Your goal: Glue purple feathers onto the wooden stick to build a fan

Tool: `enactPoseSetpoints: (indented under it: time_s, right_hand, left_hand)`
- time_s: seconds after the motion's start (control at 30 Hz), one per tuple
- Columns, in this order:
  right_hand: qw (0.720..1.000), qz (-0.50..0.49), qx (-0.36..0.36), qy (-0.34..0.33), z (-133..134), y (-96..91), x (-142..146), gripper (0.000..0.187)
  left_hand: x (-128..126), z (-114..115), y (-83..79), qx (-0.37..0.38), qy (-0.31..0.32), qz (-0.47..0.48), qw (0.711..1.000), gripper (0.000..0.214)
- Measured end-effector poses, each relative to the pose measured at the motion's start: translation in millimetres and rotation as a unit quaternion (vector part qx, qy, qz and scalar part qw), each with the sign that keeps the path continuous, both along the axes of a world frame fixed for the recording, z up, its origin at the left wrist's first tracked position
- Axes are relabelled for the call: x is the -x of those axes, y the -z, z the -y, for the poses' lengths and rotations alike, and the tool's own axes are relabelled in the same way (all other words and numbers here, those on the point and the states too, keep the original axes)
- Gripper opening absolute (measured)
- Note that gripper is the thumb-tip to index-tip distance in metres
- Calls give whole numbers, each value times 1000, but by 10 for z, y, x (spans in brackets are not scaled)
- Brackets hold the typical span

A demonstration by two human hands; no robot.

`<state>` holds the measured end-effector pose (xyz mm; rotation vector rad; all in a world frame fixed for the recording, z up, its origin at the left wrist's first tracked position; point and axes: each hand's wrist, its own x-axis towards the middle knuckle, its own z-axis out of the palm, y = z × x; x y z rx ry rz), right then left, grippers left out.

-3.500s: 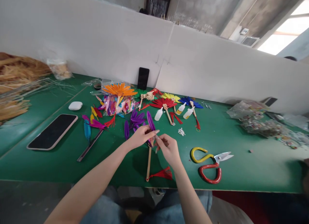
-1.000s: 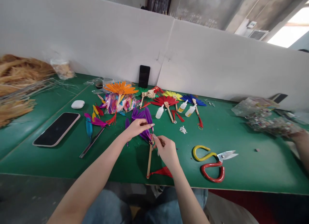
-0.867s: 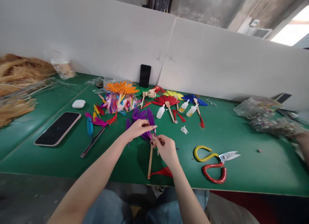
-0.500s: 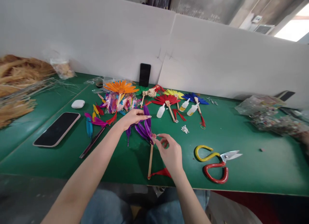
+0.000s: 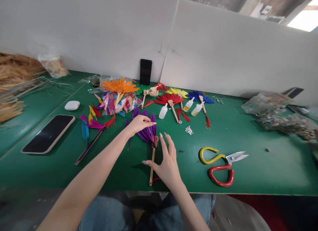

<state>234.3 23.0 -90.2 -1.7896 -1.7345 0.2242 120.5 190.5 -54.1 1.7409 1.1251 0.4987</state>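
Note:
A small fan of purple feathers (image 5: 148,133) on a thin wooden stick (image 5: 151,164) lies on the green table (image 5: 260,171). My left hand (image 5: 139,123) rests on the top of the purple feathers, fingers curled over their tips. My right hand (image 5: 167,159) hovers flat beside the stick, fingers stretched out and apart, thumb pointing left across the stick. The red tassel at the stick's lower end is mostly hidden under my right wrist.
Red-and-yellow scissors (image 5: 218,164) lie to the right. Finished feather fans (image 5: 171,100), small glue bottles (image 5: 163,111), white beads (image 5: 189,130), a bag of loose feathers (image 5: 116,103), a phone (image 5: 48,134) and an earbud case (image 5: 72,105) lie around. A white partition (image 5: 211,48) backs the table.
My right hand let go of the fan's centre, opened and moved down beside the stick. My left hand stays on the purple feathers. The view shifted slightly down.

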Motion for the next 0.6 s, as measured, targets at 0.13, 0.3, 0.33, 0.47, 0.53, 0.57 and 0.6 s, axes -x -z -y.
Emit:
enactPoseSetpoints:
  time_s: [0.13,0.3,0.33,0.47,0.53,0.57,0.6]
  right_hand:
    - [1000,-1,4,-8,-5,32,-1,88]
    - [1000,12,6,-13,-10,70,-5,85]
    - [1000,17,4,-15,-11,75,-7,84]
    - [999,41,2,-28,-4,90,-12,78]
    - [998,54,5,-35,2,90,-11,74]
    - [997,61,7,-39,3,86,-9,71]
    - [997,68,11,-42,4,80,-6,70]
  left_hand:
    - [-28,14,4,8,-9,-3,1000,38]
    - [-27,24,46,25,3,4,1000,41]
    - [-22,23,59,27,3,6,1000,41]
    - [-5,14,101,24,-1,6,1000,41]
    - [0,8,119,19,2,4,1000,41]
    - [1,5,127,17,5,3,1000,42]
    - [2,2,135,14,6,2,1000,42]
